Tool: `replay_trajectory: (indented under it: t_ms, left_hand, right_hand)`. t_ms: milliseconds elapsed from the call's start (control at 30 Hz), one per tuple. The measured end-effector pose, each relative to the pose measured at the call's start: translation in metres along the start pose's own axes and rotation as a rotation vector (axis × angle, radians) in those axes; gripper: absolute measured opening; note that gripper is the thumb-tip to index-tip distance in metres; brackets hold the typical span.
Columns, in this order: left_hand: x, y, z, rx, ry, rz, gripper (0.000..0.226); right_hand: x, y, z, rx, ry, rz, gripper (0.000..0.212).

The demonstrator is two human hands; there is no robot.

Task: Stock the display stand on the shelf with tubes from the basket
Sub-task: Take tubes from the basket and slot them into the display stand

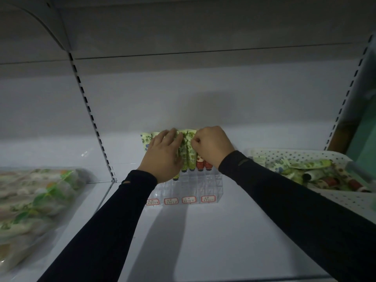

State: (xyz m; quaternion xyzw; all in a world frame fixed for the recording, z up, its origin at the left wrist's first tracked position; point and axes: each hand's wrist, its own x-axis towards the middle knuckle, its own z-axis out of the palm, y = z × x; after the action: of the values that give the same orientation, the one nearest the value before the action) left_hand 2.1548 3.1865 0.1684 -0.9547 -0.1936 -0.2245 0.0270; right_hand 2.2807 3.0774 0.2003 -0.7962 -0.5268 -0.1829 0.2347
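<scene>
Nearest us, our two dark sleeves (105, 226) reach forward over the white shelf (195, 241). To the left lies a clear bag (32, 202) of packaged goods. Past the bare shelf stands the clear display stand (190, 189), four red-bordered labels (188, 199) along its front edge. Our left hand (162, 155) lies with its fingers fairly straight over the tubes (188, 153) in the stand's back rows, touching the green-patterned ones. Our right hand (212, 146) is curled, its fingertips pinching the top of a green tube beside two red ones. To the right, the white perforated basket (333, 198) sits on the shelf, with more tubes heaped inside. Behind everything rises the shelf's white back panel (203, 102).
</scene>
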Motion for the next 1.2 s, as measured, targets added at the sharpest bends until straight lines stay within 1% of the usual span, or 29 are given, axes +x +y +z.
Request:
replay_trajectory:
  t_ms: [167,367,567,700,867,967,1100,1200]
  left_hand:
    - [0.000,0.001,-0.001,-0.009,-0.007,-0.002,0.078]
    - [-0.001,0.002,-0.002,-0.023,0.007,-0.001,0.079]
    - [-0.002,0.003,-0.003,-0.029,0.017,0.003,0.077]
    - [-0.002,0.003,-0.004,-0.027,0.019,0.001,0.077]
    - [-0.002,0.003,-0.003,-0.027,0.025,0.007,0.074]
    - [-0.002,0.004,-0.004,-0.014,0.027,0.013,0.072]
    - [-0.002,0.004,-0.004,0.006,0.028,0.018,0.075]
    - [-0.002,0.003,-0.005,-0.012,0.033,0.017,0.078]
  right_hand:
    - [0.001,0.000,-0.003,0.036,-0.003,0.015,0.031]
    - [0.005,0.003,-0.009,0.090,-0.055,0.040,0.031]
    - [0.009,0.002,-0.010,0.176,-0.109,0.082,0.026]
    - [0.013,0.003,-0.007,0.245,-0.111,0.126,0.024]
    - [0.014,0.003,-0.004,0.254,-0.113,0.138,0.027]
    - [0.014,0.003,-0.007,0.192,-0.128,0.108,0.031]
    - [0.012,0.002,-0.007,0.164,-0.093,0.066,0.037]
    - [0.011,0.005,-0.006,0.177,-0.034,0.055,0.035]
